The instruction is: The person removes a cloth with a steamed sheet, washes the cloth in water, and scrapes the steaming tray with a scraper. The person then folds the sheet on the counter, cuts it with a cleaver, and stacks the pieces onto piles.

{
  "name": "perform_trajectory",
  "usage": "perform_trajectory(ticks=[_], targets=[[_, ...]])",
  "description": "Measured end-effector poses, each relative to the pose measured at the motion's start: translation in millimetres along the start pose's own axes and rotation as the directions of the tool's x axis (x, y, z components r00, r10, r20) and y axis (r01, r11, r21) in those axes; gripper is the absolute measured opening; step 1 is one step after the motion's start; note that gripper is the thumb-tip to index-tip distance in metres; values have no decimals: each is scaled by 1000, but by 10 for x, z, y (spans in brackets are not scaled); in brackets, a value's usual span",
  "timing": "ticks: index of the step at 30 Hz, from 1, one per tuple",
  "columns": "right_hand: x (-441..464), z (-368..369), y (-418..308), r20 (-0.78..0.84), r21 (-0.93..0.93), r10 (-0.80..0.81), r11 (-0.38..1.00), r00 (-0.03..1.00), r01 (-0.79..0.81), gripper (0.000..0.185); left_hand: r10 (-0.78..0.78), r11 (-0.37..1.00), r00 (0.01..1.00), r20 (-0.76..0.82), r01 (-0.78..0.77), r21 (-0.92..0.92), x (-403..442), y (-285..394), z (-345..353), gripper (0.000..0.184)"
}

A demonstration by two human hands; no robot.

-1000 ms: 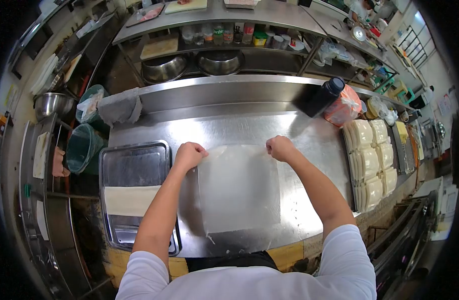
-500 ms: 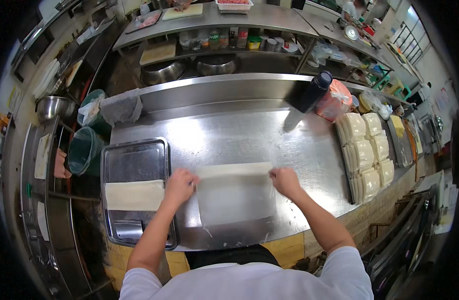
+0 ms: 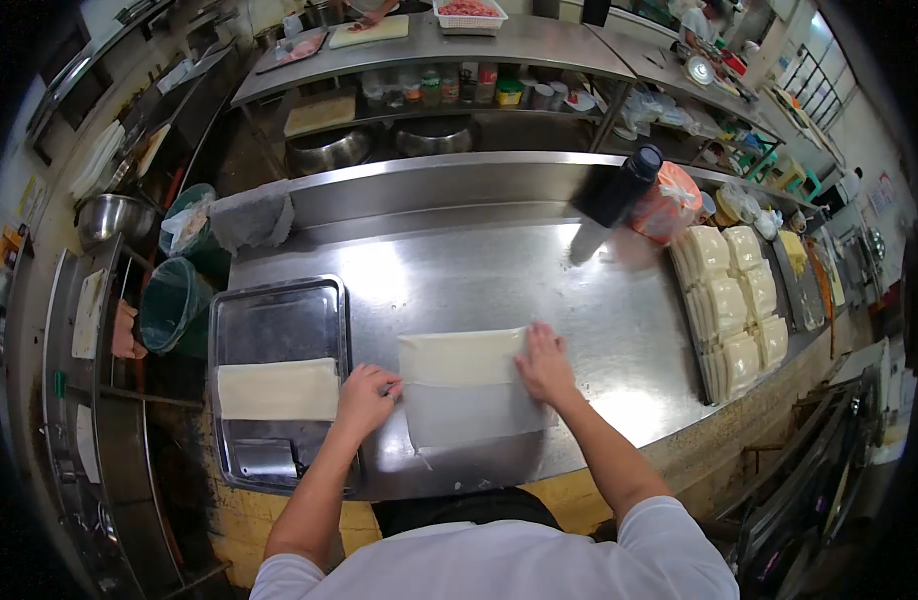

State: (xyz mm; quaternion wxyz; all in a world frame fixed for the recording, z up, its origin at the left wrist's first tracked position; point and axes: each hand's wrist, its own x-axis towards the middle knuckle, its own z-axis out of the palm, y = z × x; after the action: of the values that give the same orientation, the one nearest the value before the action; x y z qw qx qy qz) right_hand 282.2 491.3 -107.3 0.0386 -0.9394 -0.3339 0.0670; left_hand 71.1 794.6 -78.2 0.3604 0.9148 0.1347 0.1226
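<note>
In front of me on the steel table lies a pale, smooth dough-like sheet (image 3: 464, 357), with a translucent plastic sheet (image 3: 469, 415) spread below it. My left hand (image 3: 371, 398) is closed, thumb and fingers pinched at the left edge of the plastic sheet. With fingers stretched out, my right hand (image 3: 546, 365) lies flat on the pale sheet's right edge. Left of my left hand, a dark metal tray (image 3: 279, 310) carries another pale dough-like slab (image 3: 279, 390) and a wide metal blade (image 3: 263, 457).
At the right end, a tray holds stacks of plastic-wrapped pale squares (image 3: 727, 310). A dark bottle (image 3: 619, 185) and an orange-red plastic bag (image 3: 667, 203) stand at the back right. A grey cloth (image 3: 251, 215) hangs over the table's raised back edge. Green bins (image 3: 171, 305) stand left.
The right hand has moved left and flattened onto the sheet's edge. More of the pale sheet shows, and the plastic's upper edge lies lower. The left hand stays near the left edge.
</note>
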Motion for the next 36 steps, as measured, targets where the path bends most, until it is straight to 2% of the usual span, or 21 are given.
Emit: perform_trajectory(ticks=[2, 3, 7, 14, 18, 23, 26, 29, 31, 32, 34, 36], targets=[[1, 34, 134, -52, -16, 114, 993, 992, -115, 72, -35, 999, 999, 5, 35, 2, -10, -6, -120, 11], [5, 16, 124, -70, -27, 119, 992, 990, -122, 72, -57, 998, 998, 7, 57, -1, -29, -20, -154, 12], [-7, 150, -310, -39, -20, -27, 999, 999, 26, 73, -76, 997, 997, -22, 75, -31, -40, -165, -220, 11], [251, 449, -1814, -90, 35, -236, 970, 968, 240, 78, -126, 991, 989, -71, 123, -41, 452, -306, -144, 15], [344, 442, -2267, -120, 81, -270, 956, 955, 281, 80, -127, 990, 989, -79, 121, -76, 833, -455, 177, 20], [210, 237, -1953, -183, 135, -193, 966, 964, 219, 61, -65, 996, 981, 180, 52, 79, 1039, -416, 335, 17], [92, 8, -1535, -243, 167, -143, 968, 959, 187, 51, -108, 959, 942, 319, 14, 284, 1169, -299, 274, 20], [122, -99, -1330, -276, 268, -29, 958, 961, 105, 44, -130, 941, 901, 413, -19, 338, 1207, -324, 213, 23], [255, -156, -1266, -264, 345, 69, 938, 962, 27, 40, -222, 959, 867, 445, 112, 259, 1232, -348, 205, 27], [345, -174, -1248, -200, 383, 96, 924, 975, -13, 39, -265, 959, 845, 464, 179, 220, 1239, -356, 203, 29], [588, -322, -1283, -67, 451, 144, 887, 987, -99, 36, -238, 966, 868, 436, 165, 200, 1206, -387, 239, 25], [836, -420, -1370, -22, 458, 38, 889, 999, -24, 38, -223, 972, 875, 430, 164, 170, 1186, -379, 248, 22]])
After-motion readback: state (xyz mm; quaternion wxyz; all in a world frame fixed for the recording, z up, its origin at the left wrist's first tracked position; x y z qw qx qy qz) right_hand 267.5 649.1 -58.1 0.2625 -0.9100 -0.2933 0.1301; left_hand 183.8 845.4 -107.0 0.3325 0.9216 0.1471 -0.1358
